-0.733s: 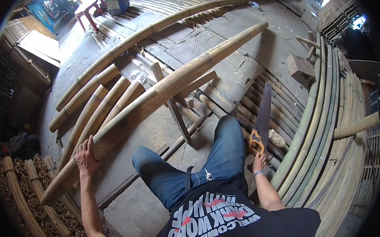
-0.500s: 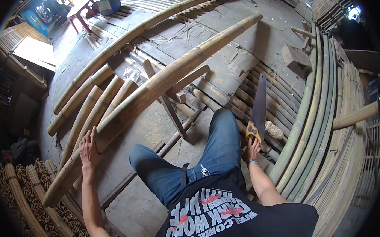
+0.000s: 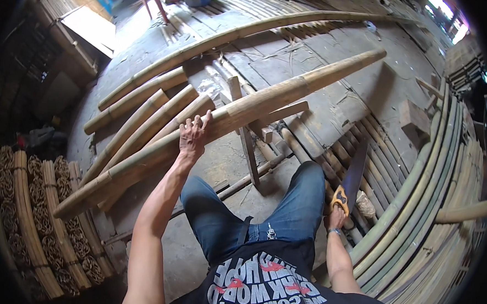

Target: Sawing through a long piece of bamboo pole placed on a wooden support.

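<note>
A thick tan bamboo pole (image 3: 284,93) lies slantwise in front of me, its far end up to the right and its near end down at the left. A wooden stand (image 3: 249,158) props it near the middle. My left hand (image 3: 194,138) lies over the pole left of that stand, fingers curled across its top. Beside my right thigh, my right hand (image 3: 337,218) grips the yellow-orange handle of a handsaw (image 3: 356,171). The blade points away from me and is apart from the pole.
Cut bamboo lengths (image 3: 136,105) lie on the floor beyond the pole, with a long bent pole (image 3: 205,44) behind them. Long green poles (image 3: 403,196) are stacked at right, beside a wooden block (image 3: 414,122). Tied bundles (image 3: 23,213) stand at left. A red stool (image 3: 156,5) is far off.
My left hand has slid along the pole from near its lower left end toward the stand. My right hand still holds the handsaw low. The whole view has shifted.
</note>
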